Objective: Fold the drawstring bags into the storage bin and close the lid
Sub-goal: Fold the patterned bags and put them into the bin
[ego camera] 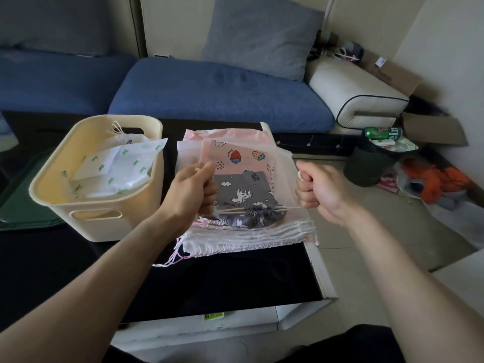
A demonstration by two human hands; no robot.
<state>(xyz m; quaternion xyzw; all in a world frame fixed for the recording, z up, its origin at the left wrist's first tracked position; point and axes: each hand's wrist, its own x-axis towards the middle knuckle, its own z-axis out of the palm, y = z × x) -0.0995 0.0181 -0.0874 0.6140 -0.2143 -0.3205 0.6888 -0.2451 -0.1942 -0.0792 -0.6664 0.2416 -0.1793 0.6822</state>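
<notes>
Bag (281,176) stretched between my hands, long axis left-right; left hand (192,189) pinches one edge, right hand (318,188) clamps other. Bin (97,224) lies left, nearer left grip.

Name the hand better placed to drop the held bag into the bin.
Left, probably. The left hand grips the translucent bag on the side next to the cream bin; the right hand is farther away.

Left hand (192,188) and right hand (318,187) gripping a translucent drawstring bag (284,176) (cords taut), cream storage bin (104,221) beside
</notes>
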